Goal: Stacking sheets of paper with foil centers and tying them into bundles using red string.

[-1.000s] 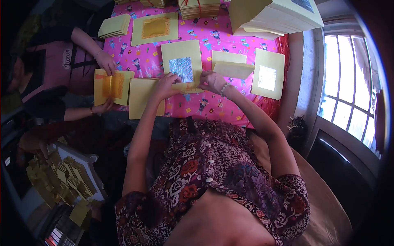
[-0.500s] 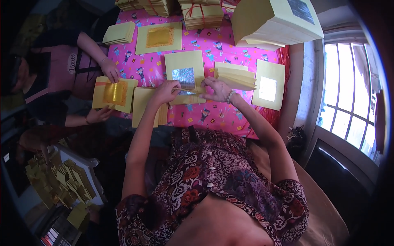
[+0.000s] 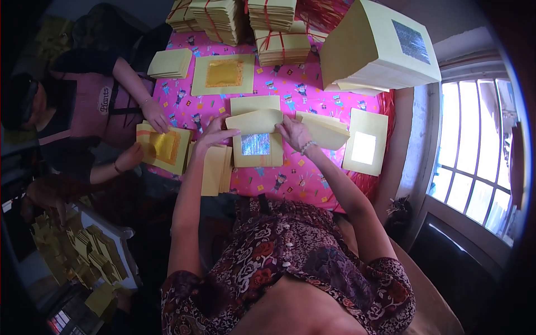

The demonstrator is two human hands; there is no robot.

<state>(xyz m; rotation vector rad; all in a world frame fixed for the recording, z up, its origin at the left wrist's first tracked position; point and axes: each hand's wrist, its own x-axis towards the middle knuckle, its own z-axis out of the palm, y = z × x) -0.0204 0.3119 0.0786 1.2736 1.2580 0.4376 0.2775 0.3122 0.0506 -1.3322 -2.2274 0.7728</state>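
Note:
Both my hands hold a pale yellow paper sheet (image 3: 254, 121) that curves up between them. My left hand (image 3: 215, 135) pinches its left end, and my right hand (image 3: 295, 134) grips the right end. Just under it, on the near side, lies yellow paper with a square of silver foil (image 3: 255, 144). Beyond the raised sheet, a flat yellow paper part (image 3: 255, 104) shows. Beside my left hand sits a stack of folded yellow papers (image 3: 216, 170). Another folded yellow pile (image 3: 324, 129) lies right of my right hand.
A co-worker's hands (image 3: 156, 115) hold gold-foil paper (image 3: 164, 146) at the left. Red-tied paper bundles (image 3: 282, 47) and a tall curved paper stack (image 3: 374, 47) stand at the back. A silver-foil sheet (image 3: 365, 142) lies right on the pink patterned tablecloth (image 3: 290, 181). Beyond is a barred window (image 3: 474, 145).
My hands have moved apart, and the lifted sheet now shows a broad blank side instead of a narrow edge. The foil square shows on the near side. The view has shifted slightly.

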